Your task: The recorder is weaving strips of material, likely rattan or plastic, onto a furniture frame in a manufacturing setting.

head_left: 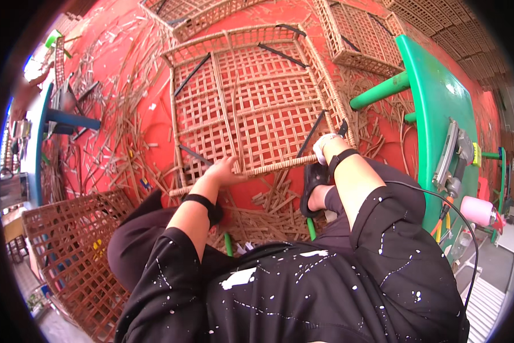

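In front of my knees a large rectangular basket (pixel 280 165) of woven tan strips stands tilted, its open lattice facing me. Short black bars cross its corners, and a long strip runs over the weave towards my left hand. My left hand (pixel 225 171) is at the near rim, left of its middle, with fingers curled over the edge. White covering shows on my right hand (pixel 328 148), which grips the rim by the near right corner, close to a black bar. Undersides of both hands' fingers are hidden. Each wrist wears a black band.
Woven strips (pixel 125 131) litter the red floor. More baskets stand at the far side (pixel 200 22) and far right (pixel 363 57). A green plastic stool on its side (pixel 440 80) holds a metal hand tool (pixel 447 151) and a pink cylinder (pixel 477 210). A brown lattice panel (pixel 77 251) leans at left.
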A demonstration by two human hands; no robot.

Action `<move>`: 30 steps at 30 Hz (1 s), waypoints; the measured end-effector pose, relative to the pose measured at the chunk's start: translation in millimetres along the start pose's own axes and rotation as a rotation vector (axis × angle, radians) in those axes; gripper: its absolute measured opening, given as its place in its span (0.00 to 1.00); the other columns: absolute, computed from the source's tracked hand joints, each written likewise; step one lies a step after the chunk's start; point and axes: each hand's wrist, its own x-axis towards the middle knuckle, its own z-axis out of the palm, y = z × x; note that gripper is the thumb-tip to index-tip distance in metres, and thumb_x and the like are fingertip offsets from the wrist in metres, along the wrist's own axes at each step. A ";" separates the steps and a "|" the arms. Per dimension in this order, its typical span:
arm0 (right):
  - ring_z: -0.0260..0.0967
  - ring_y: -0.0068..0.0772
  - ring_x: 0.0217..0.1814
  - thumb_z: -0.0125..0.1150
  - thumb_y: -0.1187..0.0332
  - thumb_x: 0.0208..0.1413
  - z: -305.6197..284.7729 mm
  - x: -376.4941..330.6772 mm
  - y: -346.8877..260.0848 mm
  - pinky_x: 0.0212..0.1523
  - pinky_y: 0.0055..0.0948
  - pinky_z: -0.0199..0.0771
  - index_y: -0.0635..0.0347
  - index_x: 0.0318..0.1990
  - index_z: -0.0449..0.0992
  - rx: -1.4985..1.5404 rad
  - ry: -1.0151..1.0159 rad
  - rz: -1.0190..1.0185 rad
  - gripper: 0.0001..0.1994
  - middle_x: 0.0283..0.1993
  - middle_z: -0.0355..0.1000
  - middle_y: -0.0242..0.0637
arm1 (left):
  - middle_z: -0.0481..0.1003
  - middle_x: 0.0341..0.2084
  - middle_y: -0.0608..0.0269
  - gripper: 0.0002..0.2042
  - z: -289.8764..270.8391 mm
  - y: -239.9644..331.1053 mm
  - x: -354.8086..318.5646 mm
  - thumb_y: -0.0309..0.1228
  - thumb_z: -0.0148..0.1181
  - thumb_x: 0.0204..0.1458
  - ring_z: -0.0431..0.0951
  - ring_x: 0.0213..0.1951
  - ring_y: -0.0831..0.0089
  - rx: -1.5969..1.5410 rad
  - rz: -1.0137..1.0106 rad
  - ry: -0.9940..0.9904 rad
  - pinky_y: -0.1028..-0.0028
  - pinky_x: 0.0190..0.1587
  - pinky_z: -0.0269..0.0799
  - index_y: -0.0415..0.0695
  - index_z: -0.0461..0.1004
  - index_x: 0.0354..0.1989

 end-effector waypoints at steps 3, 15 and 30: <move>0.73 0.37 0.47 0.61 0.63 0.39 11.0 8.1 -0.8 0.45 0.36 0.74 0.51 0.42 0.79 -0.152 0.015 -0.120 0.18 0.44 0.76 0.34 | 0.69 0.53 0.47 0.47 16.5 6.6 20.2 0.57 0.64 0.40 0.70 0.53 0.57 -0.621 -0.135 -0.270 0.66 0.55 0.65 0.41 0.53 0.64; 0.73 0.35 0.48 0.61 0.61 0.40 10.7 22.6 0.9 0.46 0.36 0.73 0.48 0.42 0.80 -0.003 -0.024 0.032 0.18 0.45 0.76 0.31 | 0.75 0.25 0.67 0.18 23.8 12.4 52.3 0.38 0.65 0.46 0.72 0.26 0.80 -0.975 -0.257 0.039 0.76 0.33 0.68 0.40 0.76 0.42; 0.72 0.38 0.47 0.64 0.55 0.43 7.4 20.6 8.3 0.46 0.39 0.73 0.52 0.44 0.78 -0.017 0.098 -0.128 0.20 0.48 0.74 0.34 | 0.68 0.19 0.69 0.14 -184.4 86.7 -122.1 0.34 0.50 0.59 0.69 0.25 0.79 -1.315 0.461 0.562 0.77 0.33 0.66 0.34 0.75 0.32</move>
